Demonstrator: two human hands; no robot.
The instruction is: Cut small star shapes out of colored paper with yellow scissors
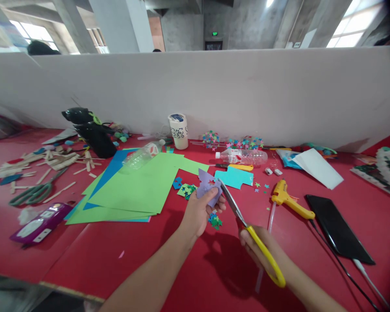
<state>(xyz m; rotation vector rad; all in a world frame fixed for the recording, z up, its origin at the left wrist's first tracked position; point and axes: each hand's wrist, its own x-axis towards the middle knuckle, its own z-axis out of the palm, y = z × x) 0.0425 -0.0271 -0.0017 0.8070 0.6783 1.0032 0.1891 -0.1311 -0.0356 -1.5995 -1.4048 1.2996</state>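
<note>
Craft workspace in a concrete-walled building.
Red counter point(94, 255) with paper sheets point(139, 186), scissors point(256, 237) and glue gun point(292, 203); white partition point(195, 86), bare wall point(247, 30) behind.

Left hand point(199, 211) and right hand point(269, 237), both bent in a grip near mid-frame.
The bare left forearm point(159, 268) slants up from the bottom edge, thumb point(208, 196) pressing over curled fingers point(221, 204); the bare right forearm point(300, 277) angles in from the lower right.
</note>
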